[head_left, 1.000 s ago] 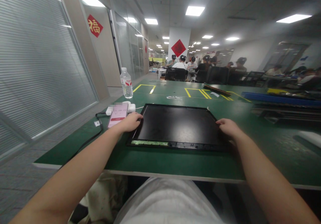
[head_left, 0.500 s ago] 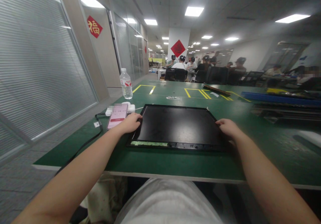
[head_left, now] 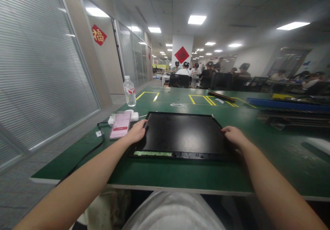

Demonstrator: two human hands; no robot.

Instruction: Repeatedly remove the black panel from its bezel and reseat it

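Left hand (head_left: 138,132) is gripping the black panel (head_left: 180,133) by its left edge | right hand (head_left: 233,135) is clutching the right edge — black panel is lying on the green table (head_left: 167,176) | phone (head_left: 120,131) is resting beside the left hand

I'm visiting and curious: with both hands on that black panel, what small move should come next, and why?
Perhaps firm both grips evenly: the left hand and right hand grasp opposite sides of the black panel, which seems to rest on the green table.

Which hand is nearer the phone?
The left hand, close beside the phone; the right hand, on the right edge of the black panel, is farther.
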